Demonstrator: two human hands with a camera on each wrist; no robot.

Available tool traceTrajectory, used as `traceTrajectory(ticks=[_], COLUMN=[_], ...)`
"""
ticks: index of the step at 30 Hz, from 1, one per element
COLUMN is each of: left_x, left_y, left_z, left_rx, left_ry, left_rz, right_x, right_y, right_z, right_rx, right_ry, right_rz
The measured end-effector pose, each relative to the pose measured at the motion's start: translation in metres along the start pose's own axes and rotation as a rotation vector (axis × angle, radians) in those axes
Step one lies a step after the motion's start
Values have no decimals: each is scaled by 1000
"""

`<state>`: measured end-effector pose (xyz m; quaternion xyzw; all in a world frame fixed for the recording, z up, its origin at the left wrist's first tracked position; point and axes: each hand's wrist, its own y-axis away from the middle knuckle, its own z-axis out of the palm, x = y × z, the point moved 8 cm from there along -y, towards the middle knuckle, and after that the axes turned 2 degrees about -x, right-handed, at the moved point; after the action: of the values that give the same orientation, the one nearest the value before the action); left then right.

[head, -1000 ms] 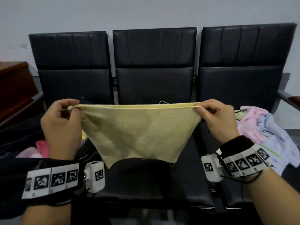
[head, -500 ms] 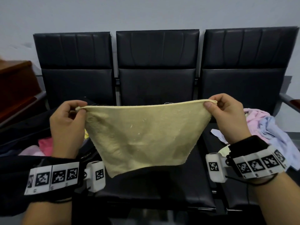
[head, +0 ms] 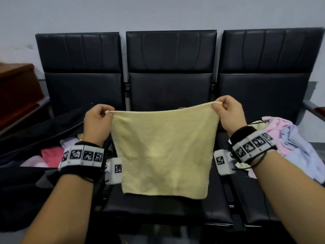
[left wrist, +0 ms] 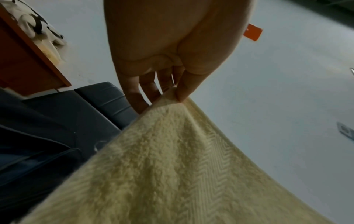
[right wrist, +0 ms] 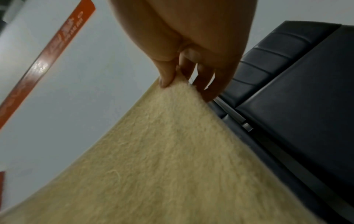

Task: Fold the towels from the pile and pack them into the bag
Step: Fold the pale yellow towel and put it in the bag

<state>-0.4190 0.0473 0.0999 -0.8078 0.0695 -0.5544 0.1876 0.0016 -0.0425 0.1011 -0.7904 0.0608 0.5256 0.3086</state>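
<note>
Yellow towel [head: 163, 152] hangs spread over the middle black seat [head: 158, 206], its top corners pinched by the left hand [head: 95, 124] at 9 o'clock and the right hand [head: 230, 115] at 3, the open dark bag [head: 26, 138] beyond the left hand and the towel pile [head: 290, 141] beyond the right.

No legible text on anything

Pale yellow terry towel [head: 163, 148] hanging flat and spread above the middle seat, crumpled pile of pink and light-blue towels [head: 288, 143] on the right seat, open dark bag [head: 26, 138] at left, seemingly holding pink and white towels.
</note>
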Motion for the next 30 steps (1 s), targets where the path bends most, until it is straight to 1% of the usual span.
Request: traceTrajectory(ticks=[2,4,7,9,11,13,17,20,24,27,30], left_x=[8,22,30,21,2,-22,-85,-124,-151,-164,-176], left_y=[-12,-18,-14,-3,13,34,77,110,138,142,138], left_z=[0,-5,-14,-19,-18,-10,10,21,27,36,45], left_rx=[22,60,69,66,42,6,-102,-199,-255,-292,-270], left_ry=[25,54,107,183,303,359,306,242,142,101,83], left_rz=[24,93,148,137,90,24,-182,-313,-420,-446,-457], right_x=[-12,-24,-37,-34,-13,19,87,123,149,161,171], right_y=[-12,-16,-4,16,40,68,123,153,175,182,180], right_z=[-3,-10,-23,-28,-30,-25,-13,-9,-11,-12,-13], right_rx=[40,74,101,94,81,54,11,-24,-50,-47,-10], right_ry=[-37,-76,-147,-210,-273,-299,-322,-365,-344,-303,-279], right_rz=[-36,-70,-127,-149,-109,-15,203,335,406,430,457])
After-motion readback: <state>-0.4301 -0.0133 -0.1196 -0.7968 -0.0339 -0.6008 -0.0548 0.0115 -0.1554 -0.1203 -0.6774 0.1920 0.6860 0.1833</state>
